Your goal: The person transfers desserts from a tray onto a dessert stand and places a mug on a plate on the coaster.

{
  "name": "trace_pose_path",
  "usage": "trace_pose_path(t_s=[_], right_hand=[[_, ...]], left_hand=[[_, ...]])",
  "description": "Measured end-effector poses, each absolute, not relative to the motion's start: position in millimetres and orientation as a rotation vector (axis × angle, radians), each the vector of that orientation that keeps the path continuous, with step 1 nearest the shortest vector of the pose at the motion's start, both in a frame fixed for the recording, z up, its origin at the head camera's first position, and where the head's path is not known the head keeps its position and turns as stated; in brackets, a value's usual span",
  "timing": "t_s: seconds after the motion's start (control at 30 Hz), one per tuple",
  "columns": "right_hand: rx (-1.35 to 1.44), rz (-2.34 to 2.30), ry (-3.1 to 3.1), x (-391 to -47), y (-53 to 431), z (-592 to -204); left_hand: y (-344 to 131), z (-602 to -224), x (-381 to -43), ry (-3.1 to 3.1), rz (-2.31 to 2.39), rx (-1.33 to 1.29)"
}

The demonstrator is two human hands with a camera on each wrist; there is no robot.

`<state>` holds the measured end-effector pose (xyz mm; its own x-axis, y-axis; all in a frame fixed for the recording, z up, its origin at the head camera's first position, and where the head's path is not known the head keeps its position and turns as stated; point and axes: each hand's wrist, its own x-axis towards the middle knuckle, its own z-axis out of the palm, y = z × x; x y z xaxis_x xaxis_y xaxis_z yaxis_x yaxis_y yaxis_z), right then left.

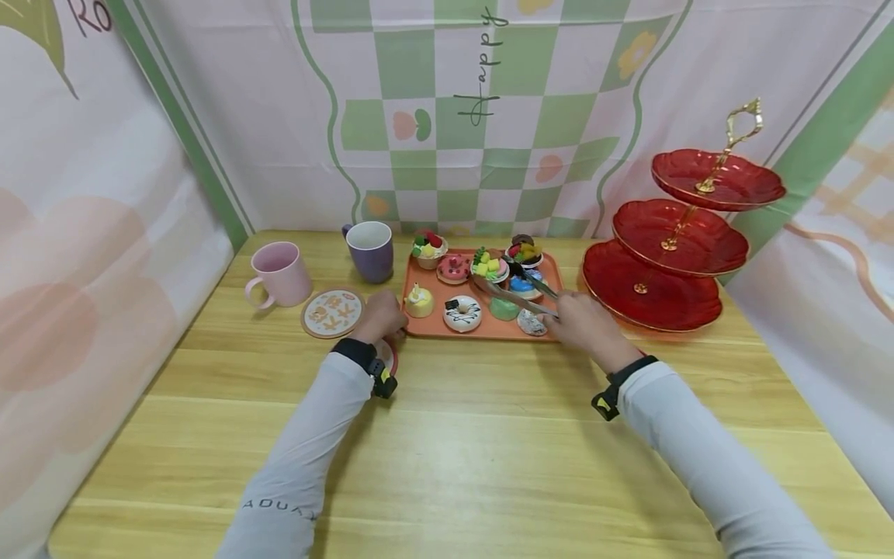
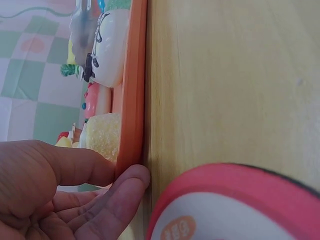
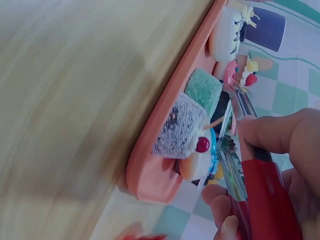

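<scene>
"How are the two arms?"

"Both pale grey sleeves [image 1: 300, 458] reach forward over the wooden table [image 1: 475, 466] to the long orange tray [image 1: 482, 337]. The left hand [image 1: 382, 314] is low, at the tray's front left corner. The right hand [image 1: 585, 322] is at its front right corner."

"What does the left one hold?"

"It pinches the tray's edge. A small round yellow cake [image 1: 419, 301] sits in the tray close to those fingers. A round mat with a red edge [image 2: 210, 200] lies just in front of the tray's left end."

"And the right one?"

"Its thumb and fingers wrap round long metal tongs with red handles [image 3: 272, 200]. The tongs slant over the tray to its middle, with their two arms a bit apart."

"What is at the tips?"

"A round fruit tart with yellow, green and pink bits [image 1: 490, 266], over the middle of the tray, well apart from the hand. I can't tell if the tips squeeze it. The white ring donut with dark stripes [image 1: 462, 314] lies nearer the tray's front edge."
</scene>
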<state>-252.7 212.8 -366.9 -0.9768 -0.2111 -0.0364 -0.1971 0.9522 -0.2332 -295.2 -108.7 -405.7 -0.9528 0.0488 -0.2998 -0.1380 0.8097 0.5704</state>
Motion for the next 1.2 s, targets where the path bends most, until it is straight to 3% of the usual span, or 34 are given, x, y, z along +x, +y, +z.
trace_pose_path(t_s=[0.77, 1.2], right_hand=[[-0.342, -0.285, 3.161, -246, 212, -379], [-0.376, -0.430, 3.155, -234, 223, -366]], left_hand=[[-108, -410, -296, 2.671, 0.927, -0.095], [-106, -405, -292, 2.674, 0.917, -0.118]])
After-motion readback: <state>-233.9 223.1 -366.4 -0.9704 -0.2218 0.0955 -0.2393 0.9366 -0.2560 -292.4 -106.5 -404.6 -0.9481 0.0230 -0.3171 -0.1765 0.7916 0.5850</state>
